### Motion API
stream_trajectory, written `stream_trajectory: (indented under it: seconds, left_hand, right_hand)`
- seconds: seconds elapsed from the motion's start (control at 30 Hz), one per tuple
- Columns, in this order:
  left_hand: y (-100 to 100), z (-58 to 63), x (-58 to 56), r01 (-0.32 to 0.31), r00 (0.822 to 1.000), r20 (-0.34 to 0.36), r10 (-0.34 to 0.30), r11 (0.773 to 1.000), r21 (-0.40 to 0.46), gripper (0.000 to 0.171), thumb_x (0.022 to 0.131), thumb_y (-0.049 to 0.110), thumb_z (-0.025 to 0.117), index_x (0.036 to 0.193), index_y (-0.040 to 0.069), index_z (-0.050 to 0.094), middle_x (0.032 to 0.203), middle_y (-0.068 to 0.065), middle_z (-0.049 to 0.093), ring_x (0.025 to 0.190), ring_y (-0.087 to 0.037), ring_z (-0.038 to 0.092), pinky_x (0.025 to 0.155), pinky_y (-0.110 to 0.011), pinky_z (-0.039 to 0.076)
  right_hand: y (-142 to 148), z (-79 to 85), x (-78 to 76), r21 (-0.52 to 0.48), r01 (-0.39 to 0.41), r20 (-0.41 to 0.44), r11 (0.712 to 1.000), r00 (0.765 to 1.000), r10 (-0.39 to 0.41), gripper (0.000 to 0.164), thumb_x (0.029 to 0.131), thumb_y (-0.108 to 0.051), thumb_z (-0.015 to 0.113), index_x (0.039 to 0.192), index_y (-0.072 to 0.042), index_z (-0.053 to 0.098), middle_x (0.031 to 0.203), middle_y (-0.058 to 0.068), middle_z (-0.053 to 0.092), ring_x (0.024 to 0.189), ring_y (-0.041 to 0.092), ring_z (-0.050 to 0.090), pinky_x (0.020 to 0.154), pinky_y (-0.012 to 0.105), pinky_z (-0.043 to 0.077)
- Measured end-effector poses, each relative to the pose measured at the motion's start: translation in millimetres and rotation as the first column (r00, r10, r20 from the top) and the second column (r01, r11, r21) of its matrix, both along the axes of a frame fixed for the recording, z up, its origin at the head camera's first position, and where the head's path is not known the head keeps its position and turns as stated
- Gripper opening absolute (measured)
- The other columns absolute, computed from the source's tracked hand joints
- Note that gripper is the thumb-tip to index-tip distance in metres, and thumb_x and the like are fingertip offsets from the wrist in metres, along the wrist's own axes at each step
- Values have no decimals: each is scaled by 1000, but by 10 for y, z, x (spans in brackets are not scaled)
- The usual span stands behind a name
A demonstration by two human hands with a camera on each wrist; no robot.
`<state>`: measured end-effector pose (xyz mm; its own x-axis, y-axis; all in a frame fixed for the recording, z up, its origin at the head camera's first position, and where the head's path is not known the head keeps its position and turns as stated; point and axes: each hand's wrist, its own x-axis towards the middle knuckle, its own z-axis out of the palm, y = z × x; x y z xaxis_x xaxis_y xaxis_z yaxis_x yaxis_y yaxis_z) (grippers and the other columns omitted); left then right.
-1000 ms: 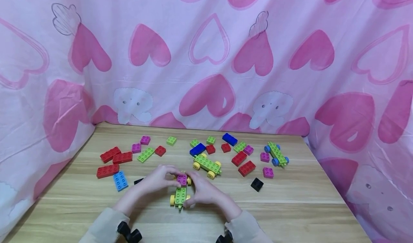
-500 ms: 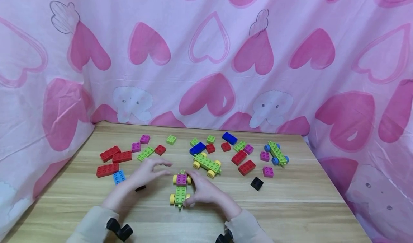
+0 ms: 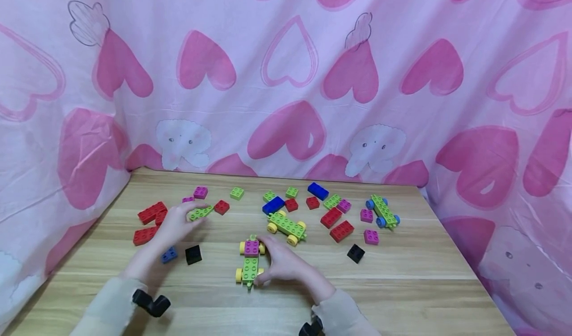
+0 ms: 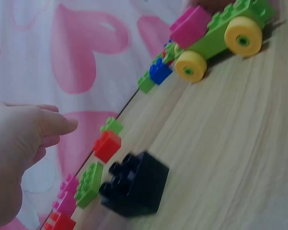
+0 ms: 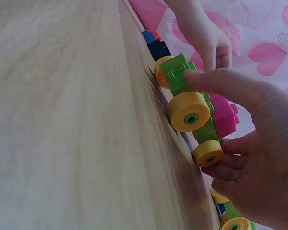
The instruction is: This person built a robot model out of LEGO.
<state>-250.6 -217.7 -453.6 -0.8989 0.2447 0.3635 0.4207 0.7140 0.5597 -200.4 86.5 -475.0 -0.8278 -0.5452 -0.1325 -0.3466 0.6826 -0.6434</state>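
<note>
A green toy car base [image 3: 250, 271] with yellow wheels stands in the middle of the table, and a magenta brick [image 3: 251, 247] sits on its far end. My right hand [image 3: 282, 261] holds this base from the right. In the right wrist view its thumb [image 5: 221, 82] lies on one end and its fingers curl by the wheel at the other. At the left, my left hand [image 3: 176, 224] hovers beside a long green brick [image 3: 199, 213], fingers loosely extended. The left wrist view shows that hand [image 4: 19, 148] above the bricks, with nothing visible in its grasp.
Red bricks [image 3: 152, 212], a blue brick [image 3: 169, 255] and a black brick [image 3: 193, 254] lie around the left forearm. A second yellow-wheeled base [image 3: 287, 228] stands behind the right hand. A blue-wheeled base [image 3: 383, 212] is far right. A pink heart-patterned curtain [image 3: 286, 78] hangs behind.
My left hand has let go of the car base and moved left and away to the long green brick. My right hand has stayed on the base.
</note>
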Motion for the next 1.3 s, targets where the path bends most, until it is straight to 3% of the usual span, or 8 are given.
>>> stream_trajectory:
  seconds: [0.17, 0.53, 0.77, 1.3]
  left_hand:
    - [-94, -35, -90, -10, 1000, -14, 9, 999, -51, 45, 81, 3, 76, 123, -5, 63, 122, -27, 64, 106, -46, 63, 90, -59, 51]
    - [-168, -79, -251, 33, 991, 133, -18, 993, -115, 52, 83, 3, 75, 130, -8, 56, 130, -31, 57, 114, -49, 58, 95, -59, 49]
    - [-144, -112, -286, 52, 980, 200, -20, 987, -154, 52, 82, 2, 74, 130, -7, 56, 132, -29, 56, 121, -48, 53, 98, -61, 45]
    - [-143, -153, -310, 82, 982, 184, -42, 974, -212, 44, 84, 0, 72, 124, -10, 60, 127, -30, 59, 120, -49, 53, 99, -60, 45]
  right_hand:
    - [-2, -2, -6, 2, 2, 3, 1000, 1000, -2, 109, 64, -35, 89, 152, -7, 31, 154, 10, 38, 142, 28, 37, 117, 45, 31]
    - [-1, -1, -7, -5, -1, 3, 1000, 1000, 1, 108, 65, -35, 89, 152, -8, 31, 154, 10, 38, 141, 28, 38, 117, 45, 32]
    - [-1, 3, -7, -8, 0, 13, 1000, 1000, 0, 107, 65, -35, 89, 152, -8, 31, 154, 10, 38, 141, 27, 38, 117, 44, 32]
    - [-1, -7, 5, -4, 3, 13, 1000, 1000, -3, 107, 65, -36, 89, 151, -9, 31, 154, 9, 37, 142, 27, 37, 117, 45, 32]
